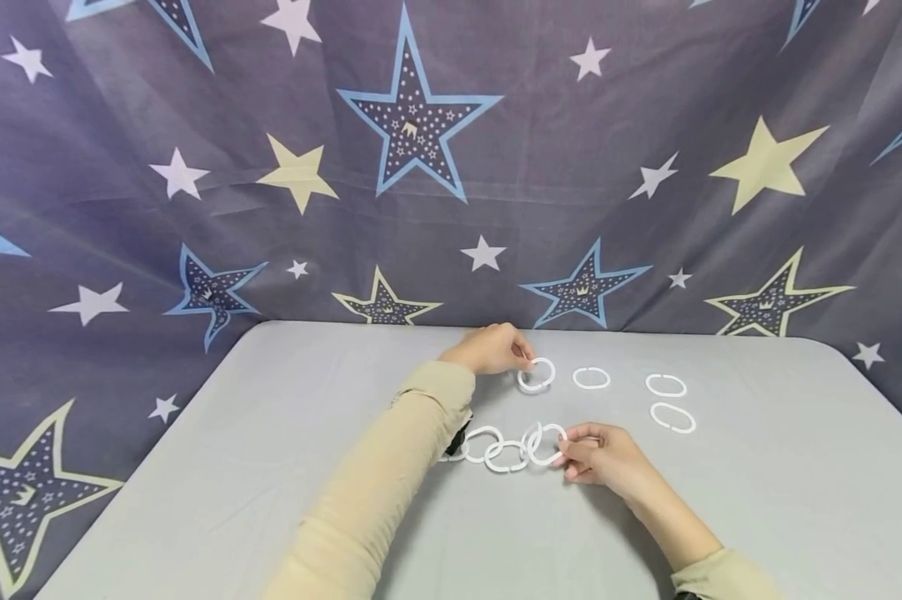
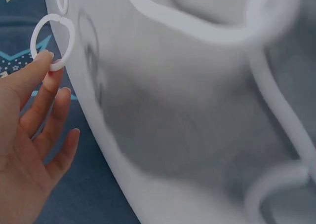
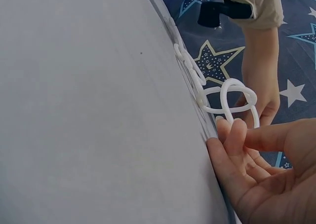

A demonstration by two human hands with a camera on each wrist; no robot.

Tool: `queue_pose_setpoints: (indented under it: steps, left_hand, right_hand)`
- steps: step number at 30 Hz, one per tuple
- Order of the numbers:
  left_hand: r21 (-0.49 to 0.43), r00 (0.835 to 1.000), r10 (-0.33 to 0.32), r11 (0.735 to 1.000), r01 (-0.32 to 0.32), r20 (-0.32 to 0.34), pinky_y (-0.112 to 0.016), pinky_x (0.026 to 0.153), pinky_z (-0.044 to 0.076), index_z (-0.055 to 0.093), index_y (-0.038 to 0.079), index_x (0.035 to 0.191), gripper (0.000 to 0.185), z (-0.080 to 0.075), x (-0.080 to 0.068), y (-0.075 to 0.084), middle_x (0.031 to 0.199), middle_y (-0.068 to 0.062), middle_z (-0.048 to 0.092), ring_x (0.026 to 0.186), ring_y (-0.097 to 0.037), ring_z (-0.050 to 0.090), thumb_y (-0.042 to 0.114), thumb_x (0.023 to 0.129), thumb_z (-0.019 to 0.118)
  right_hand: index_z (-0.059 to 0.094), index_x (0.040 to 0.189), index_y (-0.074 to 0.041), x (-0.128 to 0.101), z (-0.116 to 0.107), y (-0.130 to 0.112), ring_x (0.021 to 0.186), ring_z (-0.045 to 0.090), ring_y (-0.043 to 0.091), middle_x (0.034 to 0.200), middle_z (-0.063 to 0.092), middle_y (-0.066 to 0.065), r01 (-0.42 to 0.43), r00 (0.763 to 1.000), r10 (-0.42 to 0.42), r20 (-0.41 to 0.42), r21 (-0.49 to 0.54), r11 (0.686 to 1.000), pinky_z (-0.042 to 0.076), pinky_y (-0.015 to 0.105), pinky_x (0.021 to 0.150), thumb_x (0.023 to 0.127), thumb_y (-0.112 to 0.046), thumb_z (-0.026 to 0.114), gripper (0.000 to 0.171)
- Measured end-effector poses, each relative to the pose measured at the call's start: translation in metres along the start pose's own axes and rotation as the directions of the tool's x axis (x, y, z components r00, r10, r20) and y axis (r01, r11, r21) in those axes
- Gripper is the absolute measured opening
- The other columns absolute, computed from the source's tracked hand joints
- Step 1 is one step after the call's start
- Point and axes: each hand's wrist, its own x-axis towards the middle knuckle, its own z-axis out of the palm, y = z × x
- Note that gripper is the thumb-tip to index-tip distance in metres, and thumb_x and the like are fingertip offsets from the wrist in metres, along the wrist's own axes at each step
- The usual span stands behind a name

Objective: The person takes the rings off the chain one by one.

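My left hand point(image 1: 493, 348) pinches a loose white oval link point(image 1: 537, 385) between thumb and forefinger above the far part of the table. In the left wrist view that link point(image 2: 72, 41) has a small split at its top, and the other fingers are spread. Nearer the front, my right hand point(image 1: 601, 454) pinches the end link point(image 1: 547, 463) of a white plastic chain point(image 1: 505, 469). This end link is raised and looped through its neighbour. Several joined links run leftward, partly hidden behind my left forearm. In the right wrist view the fingertips point(image 3: 239, 130) meet at the held link.
Three loose white links lie on the grey table point(image 1: 721, 517): one link point(image 1: 591, 387) right of my left hand, and a far link point(image 1: 665, 394) and a near link point(image 1: 672, 430) farther right. A star-patterned curtain point(image 1: 451, 225) hangs behind the table's back edge.
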Motion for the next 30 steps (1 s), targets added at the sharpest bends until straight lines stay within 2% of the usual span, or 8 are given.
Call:
queue_pose_setpoints:
  steps: [7,11,16,20,24,30]
  left_hand:
    - [-0.019,0.999,-0.048,0.999,0.048,-0.004,-0.024,0.082,0.046,0.077,0.023,0.107,0.017,0.007,0.016,0.009,0.098,0.010,0.071,0.086,-0.005,0.061,0.030,0.091,0.073]
    - [-0.048,0.997,-0.077,0.996,0.076,-0.006,-0.024,0.081,0.046,0.077,0.025,0.109,0.019,0.011,0.020,0.014,0.103,0.010,0.071,0.087,-0.005,0.061,0.030,0.092,0.072]
    - [-0.081,0.996,-0.075,0.994,0.071,-0.043,-0.025,0.080,0.047,0.077,0.025,0.109,0.017,0.018,0.023,0.011,0.107,0.011,0.072,0.083,-0.005,0.061,0.029,0.094,0.069]
    - [-0.086,0.996,-0.077,0.994,0.073,-0.045,-0.024,0.076,0.046,0.077,0.025,0.109,0.018,0.024,0.027,0.008,0.104,0.012,0.073,0.076,-0.005,0.060,0.029,0.094,0.069]
    - [-0.051,0.995,-0.083,0.995,0.080,-0.053,-0.025,0.075,0.047,0.077,0.026,0.108,0.017,0.029,0.030,0.007,0.104,0.013,0.072,0.078,-0.005,0.060,0.030,0.094,0.069]
    - [0.052,0.990,-0.105,0.993,0.111,-0.091,-0.029,0.081,0.047,0.078,0.029,0.104,0.014,0.032,0.031,0.011,0.104,0.013,0.072,0.087,-0.006,0.060,0.032,0.093,0.071]
  right_hand:
    - [0.053,0.114,0.016,0.000,-0.001,0.000,0.061,0.061,0.010,0.080,0.072,0.008,-0.003,1.000,0.003,-0.007,-0.005,1.000,0.056,0.027,0.065,0.095,-0.003,0.060,0.028]
    - [0.053,0.114,0.016,0.000,-0.002,0.002,0.061,0.061,0.010,0.080,0.072,0.009,-0.005,1.000,0.005,-0.003,-0.007,1.000,0.056,0.027,0.065,0.095,-0.004,0.060,0.028]
    - [0.053,0.113,0.015,0.000,-0.001,0.002,0.060,0.060,0.008,0.080,0.073,0.008,0.004,1.000,-0.004,0.008,-0.003,1.000,0.056,0.026,0.065,0.095,-0.004,0.061,0.028]
    - [0.053,0.112,0.016,0.000,-0.001,0.003,0.058,0.060,0.008,0.079,0.073,0.008,0.013,1.000,-0.013,0.016,0.003,1.000,0.055,0.026,0.064,0.095,-0.004,0.061,0.027]
    - [0.054,0.112,0.015,0.001,0.000,0.002,0.058,0.060,0.008,0.079,0.073,0.008,0.003,1.000,-0.003,-0.003,0.003,1.000,0.055,0.026,0.063,0.095,-0.003,0.060,0.025]
    - [0.054,0.111,0.014,0.002,0.001,0.002,0.057,0.060,0.009,0.078,0.073,0.009,-0.003,1.000,0.003,-0.018,0.013,1.000,0.055,0.026,0.062,0.094,-0.002,0.061,0.024]
